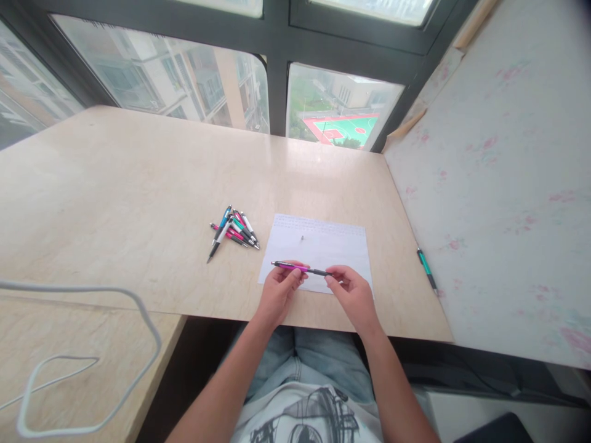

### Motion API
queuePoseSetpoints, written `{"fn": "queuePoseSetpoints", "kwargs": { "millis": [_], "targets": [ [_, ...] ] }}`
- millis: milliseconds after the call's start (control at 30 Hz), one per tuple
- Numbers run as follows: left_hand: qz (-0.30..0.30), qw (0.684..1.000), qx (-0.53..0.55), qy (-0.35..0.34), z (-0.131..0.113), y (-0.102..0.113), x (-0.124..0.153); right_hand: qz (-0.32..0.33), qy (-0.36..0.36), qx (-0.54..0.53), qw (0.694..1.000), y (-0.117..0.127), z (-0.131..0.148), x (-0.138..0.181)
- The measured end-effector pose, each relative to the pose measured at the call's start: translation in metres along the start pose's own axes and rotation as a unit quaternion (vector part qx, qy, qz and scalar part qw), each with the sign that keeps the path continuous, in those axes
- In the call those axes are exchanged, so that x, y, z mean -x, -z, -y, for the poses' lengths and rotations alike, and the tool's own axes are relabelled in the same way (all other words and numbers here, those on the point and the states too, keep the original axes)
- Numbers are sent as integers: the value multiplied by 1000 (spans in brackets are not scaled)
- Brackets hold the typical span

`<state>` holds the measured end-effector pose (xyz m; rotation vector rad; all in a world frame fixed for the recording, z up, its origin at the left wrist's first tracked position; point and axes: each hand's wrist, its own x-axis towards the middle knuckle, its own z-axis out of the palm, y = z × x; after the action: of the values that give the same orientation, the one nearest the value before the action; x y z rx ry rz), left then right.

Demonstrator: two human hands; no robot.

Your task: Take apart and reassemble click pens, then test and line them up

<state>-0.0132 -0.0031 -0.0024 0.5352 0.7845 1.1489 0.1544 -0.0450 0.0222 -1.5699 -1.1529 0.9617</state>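
Note:
A purple and black ballpoint pen (300,267) lies crosswise between my hands, just above the near part of a white sheet of paper (323,249). My left hand (281,291) pinches its purple barrel near the middle. At the right end, the fingers of my right hand (351,294) close on the dark grip, so the very tip is hidden. On the paper, beyond the pen, sits a tiny dark piece (302,238), too small to name. Lines of handwriting run along the sheet's far edge.
Left of the paper lies a heap of several pens (233,229) in mixed colours. A single green pen (427,271) rests by the wall on the right. A white cable (138,301) loops over the near left surface. Windows stand behind the tabletop (138,172).

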Motion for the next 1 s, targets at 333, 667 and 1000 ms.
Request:
{"fn": "queuePoseSetpoints", "kwargs": {
  "millis": [333, 667, 1000],
  "targets": [
    [6, 1000, 11, 7, -2, 0, 0, 22, 13, 13, 1000, -11, 11, -9],
    [-2, 999, 30, -16, -2, -1, 0, 48, 37, 14, 998, -6, 3, -10],
    [-26, 998, 54, -14, -1, -2, 0, -16, -16, 14, 1000, 0, -27, -15]
  ]
}}
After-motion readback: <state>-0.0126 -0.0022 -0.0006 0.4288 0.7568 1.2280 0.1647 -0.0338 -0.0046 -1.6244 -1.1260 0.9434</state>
